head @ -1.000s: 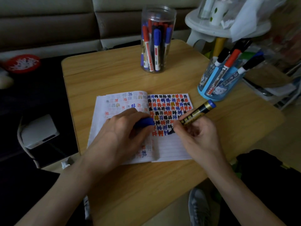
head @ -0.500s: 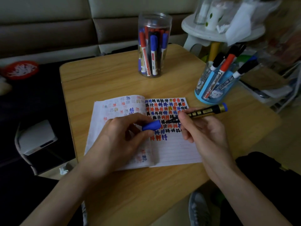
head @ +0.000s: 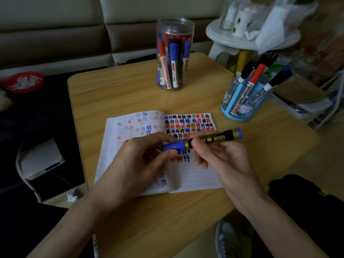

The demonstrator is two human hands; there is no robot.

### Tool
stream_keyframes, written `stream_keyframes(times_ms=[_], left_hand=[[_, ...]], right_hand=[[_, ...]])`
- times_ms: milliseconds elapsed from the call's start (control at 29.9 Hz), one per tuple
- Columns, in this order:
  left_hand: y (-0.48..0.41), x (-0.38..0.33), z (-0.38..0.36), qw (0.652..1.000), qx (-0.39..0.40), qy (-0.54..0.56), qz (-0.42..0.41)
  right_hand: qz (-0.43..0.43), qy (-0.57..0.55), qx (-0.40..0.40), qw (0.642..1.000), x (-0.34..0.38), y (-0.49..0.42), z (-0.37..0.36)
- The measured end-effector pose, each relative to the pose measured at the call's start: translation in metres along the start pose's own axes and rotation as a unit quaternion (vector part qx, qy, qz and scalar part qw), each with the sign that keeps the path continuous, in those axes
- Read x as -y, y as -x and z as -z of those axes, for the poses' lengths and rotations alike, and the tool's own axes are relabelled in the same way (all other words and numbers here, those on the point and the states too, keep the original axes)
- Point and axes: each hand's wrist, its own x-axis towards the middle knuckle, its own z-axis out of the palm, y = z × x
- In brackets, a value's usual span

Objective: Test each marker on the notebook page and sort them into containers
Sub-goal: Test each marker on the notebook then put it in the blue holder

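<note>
Left hand (head: 137,164) pinches blue cap (head: 173,146) onto marker (head: 219,136) gripped by right hand (head: 227,161) — recapping over notebook (head: 197,177); jar (head: 175,53) at 12, blue holder (head: 242,107) at 2 — sorting next

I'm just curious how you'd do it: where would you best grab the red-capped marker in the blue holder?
Pinch the red-capped marker by its cap end, coming from above and the right. It leans rightward, its cap sticking out over the rim of the blue holder, while its lower barrel sits packed among the black-capped markers. Probably pull along its lean.
</note>
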Motion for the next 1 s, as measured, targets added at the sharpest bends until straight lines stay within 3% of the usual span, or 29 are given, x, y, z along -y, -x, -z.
stream_keyframes(times_ms=[134, 368, 602, 703, 837, 1004], left_hand=[[0.000, -0.002, -0.002, 0.996, -0.029, 0.082, 0.024], [0.002, -0.006, -0.005, 0.994, -0.051, 0.085, 0.041], [-0.002, -0.014, -0.004, 0.990, -0.013, 0.124, 0.072], [-0.006, -0.020, -0.002, 0.985, -0.039, 0.155, 0.071], [-0.021, -0.034, 0.001, 0.986, -0.085, 0.135, 0.055], [-0.056, -0.059, -0.010, 0.993, -0.105, 0.046, 0.008]], right_hand=[[-0.005, 0.001, -0.009, 1.000, -0.003, 0.002, -0.003], [0.025, -0.009, -0.030, 0.999, -0.009, 0.004, -0.010], [0.001, -0.024, 0.001, 1.000, 0.002, -0.010, 0.001], [-0.026, -0.068, -0.042, 0.996, 0.017, -0.017, 0.016], [-0.009, 0.053, -0.202, 0.978, 0.016, -0.030, 0.044], [-0.030, 0.156, -0.214, 0.964, 0.009, -0.045, 0.075]])
